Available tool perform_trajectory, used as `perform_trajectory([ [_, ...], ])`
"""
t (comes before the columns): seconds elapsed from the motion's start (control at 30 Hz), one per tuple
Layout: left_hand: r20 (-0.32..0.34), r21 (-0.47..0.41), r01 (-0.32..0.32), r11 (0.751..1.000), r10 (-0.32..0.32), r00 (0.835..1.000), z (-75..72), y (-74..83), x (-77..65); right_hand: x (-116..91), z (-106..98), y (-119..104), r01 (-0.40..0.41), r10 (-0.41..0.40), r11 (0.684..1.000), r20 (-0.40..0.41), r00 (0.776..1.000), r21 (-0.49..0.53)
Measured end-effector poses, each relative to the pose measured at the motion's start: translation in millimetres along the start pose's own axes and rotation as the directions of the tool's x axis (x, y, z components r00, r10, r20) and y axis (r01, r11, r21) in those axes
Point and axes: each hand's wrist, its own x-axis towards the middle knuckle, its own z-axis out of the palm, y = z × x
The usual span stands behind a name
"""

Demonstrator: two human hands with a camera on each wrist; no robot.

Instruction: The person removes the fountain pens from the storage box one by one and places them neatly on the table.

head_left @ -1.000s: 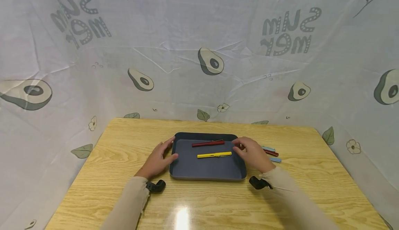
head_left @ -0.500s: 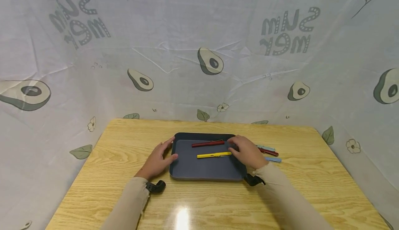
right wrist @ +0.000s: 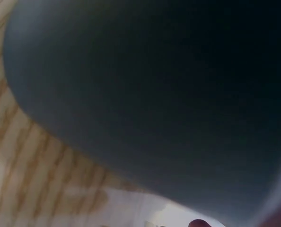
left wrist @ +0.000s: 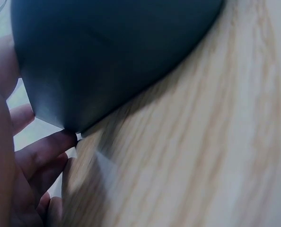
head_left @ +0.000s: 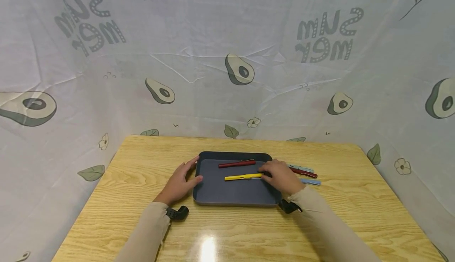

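A dark grey tray (head_left: 231, 197) lies on the table with a yellow pen (head_left: 241, 177) and a dark red pen (head_left: 236, 163) inside. My right hand (head_left: 282, 175) reaches over its right rim and pinches the right end of the yellow pen, which the fingertips hide. At the tray's left side rests my left hand (head_left: 179, 183), thumb over the rim and fingers stretched toward the far corner. In the left wrist view, the fingers (left wrist: 48, 146) touch the lower edge of the tray wall (left wrist: 98, 61). The right wrist view is mostly filled by the tray wall (right wrist: 131, 94).
Just right of the tray lie a pale teal pen (head_left: 301, 168), another dark red pen (head_left: 303, 172) and a light blue pen (head_left: 311, 182), partly behind the right hand. The wooden table (head_left: 160, 147) ends at a printed curtain (head_left: 202, 108).
My right hand has moved left and slightly down from near the tray's right rim to the end of the yellow pen. The left hand and the pens stay put.
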Motion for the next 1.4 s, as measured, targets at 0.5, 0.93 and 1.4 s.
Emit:
perform_trajectory([
  [0.5, -0.007, -0.011, 0.0, 1.0, 0.0, 1.0, 1.1, 1.0, 0.3, -2.3, 4.7, 2.7, -0.06, 0.063, 0.989, -0.02, 0.998, 0.135],
  [0.93, 0.007, -0.031, -0.005, 0.999, 0.006, 1.0, -1.0, 3.5, -1.1, -16.2, -10.0, 7.8, -0.068, 0.124, 0.922, -0.125, 0.984, 0.381],
  [1.4, -0.002, -0.032, -0.012, 0.999, 0.012, 1.0, -0.1, 1.4, -1.4, -50.8, -31.8, 35.2, -0.117, 0.206, 0.9, -0.171, 0.963, 0.421],
])
